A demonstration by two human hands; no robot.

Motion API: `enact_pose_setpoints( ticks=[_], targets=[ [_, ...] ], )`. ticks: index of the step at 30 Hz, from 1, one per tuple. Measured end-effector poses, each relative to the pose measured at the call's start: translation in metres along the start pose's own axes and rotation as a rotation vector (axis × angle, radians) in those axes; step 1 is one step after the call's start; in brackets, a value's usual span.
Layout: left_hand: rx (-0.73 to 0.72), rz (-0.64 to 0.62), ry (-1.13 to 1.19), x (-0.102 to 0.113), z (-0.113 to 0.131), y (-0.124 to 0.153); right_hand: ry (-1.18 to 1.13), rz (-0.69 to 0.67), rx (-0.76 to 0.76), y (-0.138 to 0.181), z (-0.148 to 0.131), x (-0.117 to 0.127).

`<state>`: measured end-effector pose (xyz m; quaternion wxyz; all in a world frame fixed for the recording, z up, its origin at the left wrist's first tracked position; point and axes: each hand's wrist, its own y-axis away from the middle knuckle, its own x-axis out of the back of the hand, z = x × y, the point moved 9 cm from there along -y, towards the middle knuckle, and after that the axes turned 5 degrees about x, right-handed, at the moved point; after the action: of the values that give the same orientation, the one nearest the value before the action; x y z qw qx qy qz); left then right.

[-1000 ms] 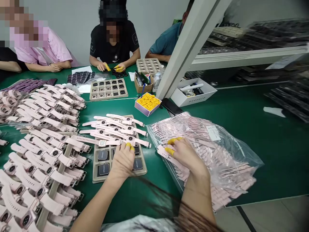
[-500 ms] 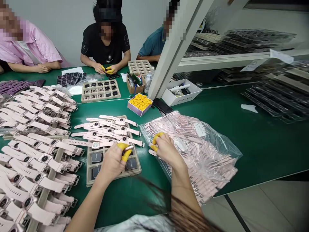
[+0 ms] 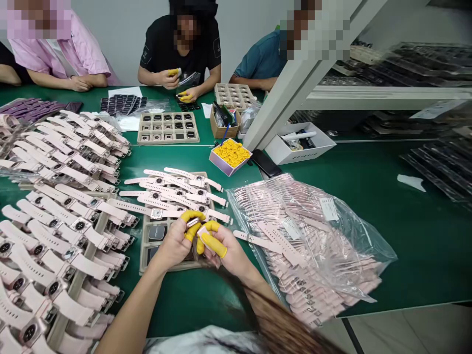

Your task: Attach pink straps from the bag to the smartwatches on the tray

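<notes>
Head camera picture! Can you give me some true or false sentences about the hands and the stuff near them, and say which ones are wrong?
1. The left hand grips a small shiny watch body. True.
2. The right hand is empty. False: the right hand pinches a pale pink piece.
3. The purple-sided box holds yellow pieces. True.
4. The clear bag lies left of both hands. False: the clear bag lies to their right.
5. The clear bag has a white label. True.
</notes>
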<state>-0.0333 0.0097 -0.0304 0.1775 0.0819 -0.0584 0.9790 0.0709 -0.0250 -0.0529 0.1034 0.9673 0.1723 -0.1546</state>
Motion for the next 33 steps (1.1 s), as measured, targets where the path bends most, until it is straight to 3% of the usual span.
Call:
enact_pose_setpoints(
  ticks=[4, 7, 12, 16, 20, 26, 30, 33],
  targets=[
    [-0.205, -0.047, -0.26, 0.0, 0.012, 0.004, -0.005, -0.021, -0.042, -0.002, 0.013, 0.0],
    [-0.24, -0.025, -0.301, 0.002, 0.014, 0.005, -0.047, 0.023, -0.042, -0.004, 0.016, 0.007],
    [-0.22, 0.037, -0.318, 0.002, 0.013, 0.005, -0.203, 0.08, -0.047, -0.008, 0.013, 0.009],
    [-0.155, 0.016, -0.347, -0.004, 0.008, 0.007, -0.302, 0.175, -0.01, -0.01, 0.007, 0.015],
    [-0.067, -0.053, -0.311, -0.006, 0.002, 0.008, -0.27, 0.243, 0.024, -0.009, 0.004, 0.02],
    [-0.101, -0.098, -0.411, -0.008, 0.001, 0.005, -0.19, 0.254, 0.049, -0.011, 0.004, 0.022],
    [-0.036, -0.103, -0.274, -0.005, 0.0, 0.004, -0.181, 0.236, 0.042, -0.012, 0.005, 0.021],
    [0.003, -0.035, -0.141, 0.003, 0.002, 0.002, -0.187, 0.225, 0.071, -0.012, 0.004, 0.023]
  ],
)
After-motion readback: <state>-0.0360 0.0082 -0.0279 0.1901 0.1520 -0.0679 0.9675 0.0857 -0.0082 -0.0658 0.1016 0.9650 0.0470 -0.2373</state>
